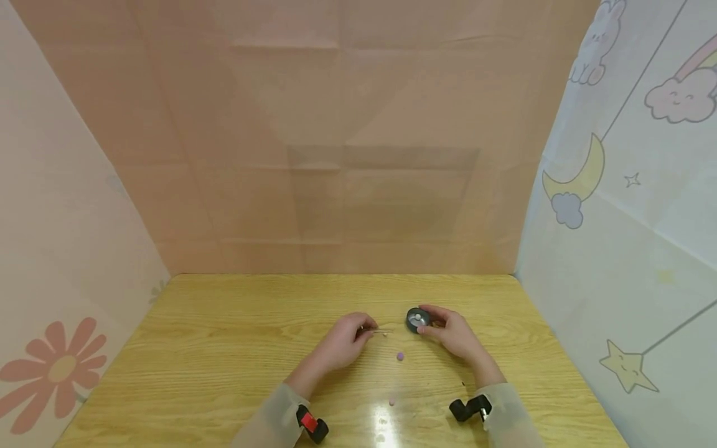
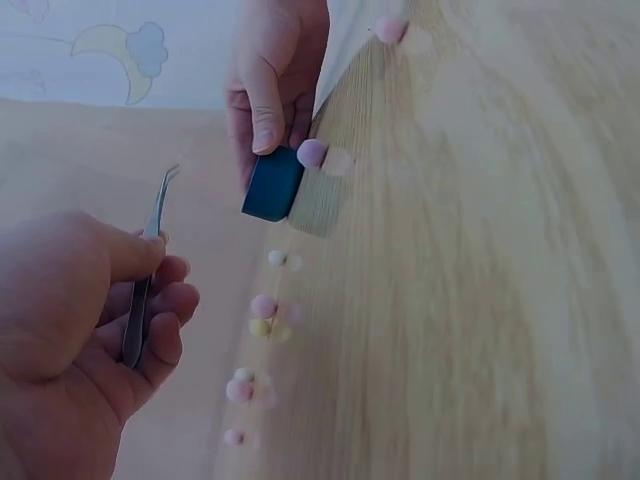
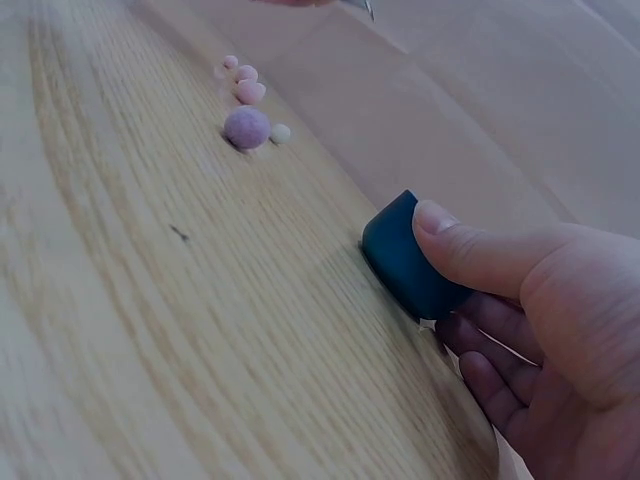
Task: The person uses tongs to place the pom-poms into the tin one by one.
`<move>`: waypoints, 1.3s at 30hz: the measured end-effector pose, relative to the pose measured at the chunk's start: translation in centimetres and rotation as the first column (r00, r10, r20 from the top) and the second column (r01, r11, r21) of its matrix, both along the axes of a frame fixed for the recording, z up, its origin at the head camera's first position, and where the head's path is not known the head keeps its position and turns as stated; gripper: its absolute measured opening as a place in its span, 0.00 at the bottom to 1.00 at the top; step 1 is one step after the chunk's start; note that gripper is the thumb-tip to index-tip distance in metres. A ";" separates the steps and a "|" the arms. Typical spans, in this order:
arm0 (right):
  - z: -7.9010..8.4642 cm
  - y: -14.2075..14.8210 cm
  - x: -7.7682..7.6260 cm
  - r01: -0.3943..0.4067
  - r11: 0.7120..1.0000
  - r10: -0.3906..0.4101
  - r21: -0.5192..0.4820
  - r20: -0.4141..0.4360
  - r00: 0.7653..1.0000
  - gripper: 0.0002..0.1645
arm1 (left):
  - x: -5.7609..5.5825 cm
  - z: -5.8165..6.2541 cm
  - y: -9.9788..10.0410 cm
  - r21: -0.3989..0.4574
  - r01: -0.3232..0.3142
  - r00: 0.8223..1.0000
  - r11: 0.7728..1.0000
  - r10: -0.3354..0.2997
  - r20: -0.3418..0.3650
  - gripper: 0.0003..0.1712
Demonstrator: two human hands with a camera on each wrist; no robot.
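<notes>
Metal tweezers with a bent tip [image 2: 151, 255] are held between the thumb and fingers of my left hand [image 1: 347, 341], their points apart from any ball in the left wrist view. My right hand [image 1: 452, 336] grips a small round dark teal dish [image 3: 405, 262] by its side, thumb along the wall. In the head view the dish is turned so its shiny inside shows, with a small pale ball [image 1: 417, 317] in it. Between the hands and nearer me lies a purple ball [image 1: 400, 356]. The dish's inside is hidden from both wrist views.
Several small balls lie on the wooden table, among them a white one [image 2: 277, 258], a yellow one [image 2: 260, 327] and a pink one [image 1: 391, 402] near the front. A dark speck [image 3: 179, 233] marks the tabletop. Cloth walls [image 1: 336, 211] enclose the back and sides.
</notes>
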State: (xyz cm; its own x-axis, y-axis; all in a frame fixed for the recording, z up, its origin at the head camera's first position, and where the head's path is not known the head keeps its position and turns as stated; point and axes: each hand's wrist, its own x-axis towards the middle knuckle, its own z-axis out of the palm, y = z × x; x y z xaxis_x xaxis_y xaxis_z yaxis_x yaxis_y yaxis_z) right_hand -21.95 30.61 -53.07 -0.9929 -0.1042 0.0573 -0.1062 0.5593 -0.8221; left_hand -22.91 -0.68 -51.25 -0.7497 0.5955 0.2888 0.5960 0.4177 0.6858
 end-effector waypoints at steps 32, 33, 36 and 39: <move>0.5 -0.1 -0.6 0.000 1.000 0.001 -0.024 0.025 1.000 0.36 | 4.0 0.3 -2.6 -0.250 0.323 0.940 0.913 -0.340 -0.029 0.04; 0.5 -0.1 -0.5 0.001 1.000 0.000 -0.025 0.027 1.000 0.36 | 4.1 0.4 -2.6 -0.256 0.332 0.936 0.908 -0.350 -0.027 0.04; 0.5 0.0 -0.3 0.005 1.000 -0.004 -0.028 0.032 0.999 0.36 | 4.3 0.6 -2.3 -0.279 0.356 0.925 0.892 -0.378 -0.028 0.05; 0.4 0.0 -0.2 0.012 1.000 -0.011 -0.026 0.042 0.999 0.36 | 4.5 0.6 -2.0 -0.295 0.373 0.918 0.879 -0.397 -0.022 0.04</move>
State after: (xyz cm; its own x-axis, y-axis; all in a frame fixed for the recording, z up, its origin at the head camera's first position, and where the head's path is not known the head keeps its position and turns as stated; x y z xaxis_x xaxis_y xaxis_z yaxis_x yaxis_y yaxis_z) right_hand -22.12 30.62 -52.69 -0.9956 -0.0922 0.0182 -0.0652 0.5381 -0.8404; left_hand -18.41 -2.72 -50.67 -0.4259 0.8972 0.1167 0.7968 0.3109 0.5181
